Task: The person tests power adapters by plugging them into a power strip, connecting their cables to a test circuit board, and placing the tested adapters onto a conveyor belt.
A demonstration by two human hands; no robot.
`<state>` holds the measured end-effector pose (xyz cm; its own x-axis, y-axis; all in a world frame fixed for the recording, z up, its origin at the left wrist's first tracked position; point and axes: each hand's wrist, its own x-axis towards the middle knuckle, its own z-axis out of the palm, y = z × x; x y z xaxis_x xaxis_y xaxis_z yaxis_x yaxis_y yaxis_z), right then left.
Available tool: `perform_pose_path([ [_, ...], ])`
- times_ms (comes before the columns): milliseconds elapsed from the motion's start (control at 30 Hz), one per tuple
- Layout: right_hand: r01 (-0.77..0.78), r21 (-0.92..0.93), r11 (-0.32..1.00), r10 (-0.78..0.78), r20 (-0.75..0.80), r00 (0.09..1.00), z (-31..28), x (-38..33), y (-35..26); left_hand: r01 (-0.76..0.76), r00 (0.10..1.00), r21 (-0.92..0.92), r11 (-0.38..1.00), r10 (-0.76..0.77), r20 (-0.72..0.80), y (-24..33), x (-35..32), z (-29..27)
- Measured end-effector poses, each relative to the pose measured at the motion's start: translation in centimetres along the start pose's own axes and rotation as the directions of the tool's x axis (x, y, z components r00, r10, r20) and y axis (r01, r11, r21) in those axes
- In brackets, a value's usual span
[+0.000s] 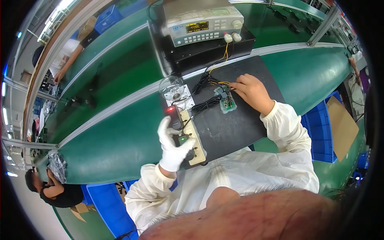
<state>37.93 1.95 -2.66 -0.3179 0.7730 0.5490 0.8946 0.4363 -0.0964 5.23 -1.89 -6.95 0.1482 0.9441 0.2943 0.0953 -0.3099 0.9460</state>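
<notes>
My left hand, in a white glove, is beside the cream power strip. Its thumb and fingers are spread around a small black adapter with a green light, and a gap shows between them. Just beyond it, a larger black adapter with a red light sits on the strip. My bare right hand has its fingertips pinched on a black cable at the upper edge of a green circuit board. Yellow wires run beside those fingertips. A coiled black cable lies left of the board.
A clear glass bulb stands on a white base beyond the strip. A grey bench instrument rests on a black case behind the dark mat. Blue bins flank the green bench. Other people work at the left and far right.
</notes>
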Motion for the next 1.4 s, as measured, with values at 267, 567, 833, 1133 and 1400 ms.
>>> perform_pose_path([
  [267, -0.179, 0.503, 0.846, 0.102, 0.177, 0.979, 2.6, 0.0, 0.3, 0.21, 0.909, -0.002, 0.978, -0.194, 0.368, -2.3, 6.4, -2.6],
  [567, -0.147, 0.601, 0.786, 0.26, -0.105, 0.96, 3.4, -0.3, -0.9, 0.115, 0.949, 0.204, 0.972, -0.168, 0.267, -2.5, 6.1, -2.0],
  [833, -0.345, 0.695, 0.63, 0.355, 0.138, 0.925, 4.9, -0.9, -0.8, 0.018, 1.0, -0.197, 0.98, -0.017, 0.007, -3.3, 5.5, -2.6],
  [1133, -0.365, 0.636, 0.68, 0.352, 0.154, 0.923, 4.4, -1.1, -1.0, -0.453, 0.777, 0.004, 0.892, 0.396, -0.489, -2.8, 7.2, -5.6],
  [1400, -0.222, 0.387, 0.895, 0.191, 0.118, 0.975, 3.5, -0.7, -0.9, -0.444, 0.704, 0.175, 0.879, 0.463, -0.539, -2.8, 7.4, -6.2],
])
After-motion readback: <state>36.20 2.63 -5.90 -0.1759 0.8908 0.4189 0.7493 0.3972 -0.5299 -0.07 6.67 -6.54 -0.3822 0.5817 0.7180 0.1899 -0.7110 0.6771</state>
